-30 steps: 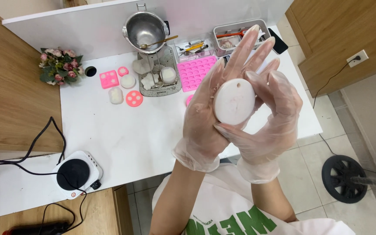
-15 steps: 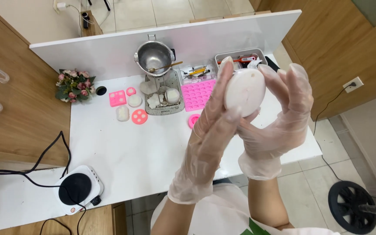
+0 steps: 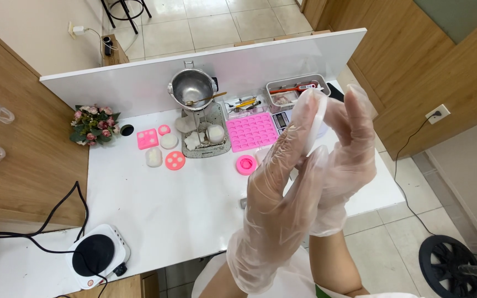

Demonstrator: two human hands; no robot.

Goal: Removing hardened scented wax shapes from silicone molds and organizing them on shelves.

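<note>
Both my hands wear clear plastic gloves and are raised in front of me over the white table (image 3: 155,204). My left hand (image 3: 280,193) and my right hand (image 3: 349,149) hold a white oval soap-like disc (image 3: 317,118) between them. The disc is turned edge-on, pinched between the fingers of both hands. Below and behind the hands lies a large pink mould tray (image 3: 251,132) with many small cavities and a round pink mould (image 3: 245,164).
A steel pot (image 3: 190,88) with a spoon stands on a rack at the back. Small pink moulds (image 3: 147,139) and white cast pieces (image 3: 154,157) lie left of it. A flower bunch (image 3: 92,124), a metal tool tray (image 3: 291,91) and an electric hotplate (image 3: 96,256) with black cables are also here.
My hands lifted the disc higher and turned it from face-on to edge-on. My view tilted up, showing more of the table's back wall.
</note>
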